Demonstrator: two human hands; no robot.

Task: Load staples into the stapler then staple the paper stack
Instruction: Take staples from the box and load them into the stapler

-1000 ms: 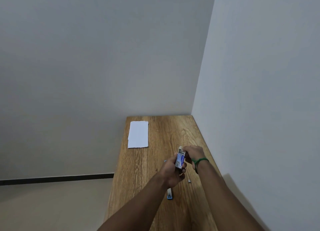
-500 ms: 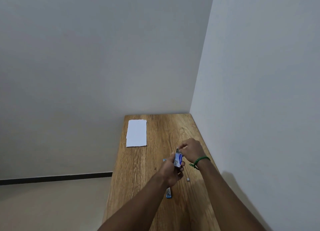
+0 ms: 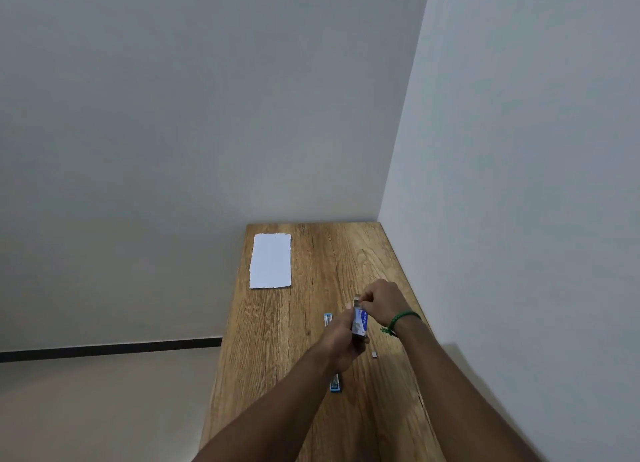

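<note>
My left hand (image 3: 341, 342) grips a small blue and white staple box (image 3: 360, 321) above the wooden table (image 3: 277, 340). My right hand (image 3: 381, 302), with a green band on the wrist, pinches the box's upper end, where an inner tray sticks out. A blue stapler lies open on the table under my hands; one end (image 3: 335, 384) shows near my left wrist and the other end (image 3: 327, 319) shows beyond my left hand. The white paper stack (image 3: 270, 260) lies flat at the far left of the table.
A small grey strip of staples (image 3: 374, 354) lies on the table to the right of my left hand. A wall runs along the table's right edge and another behind its far end. The floor drops away on the left.
My right hand has shifted up to the top end of the box and pinches it there. The left hand keeps hold of the box in about the same place.
</note>
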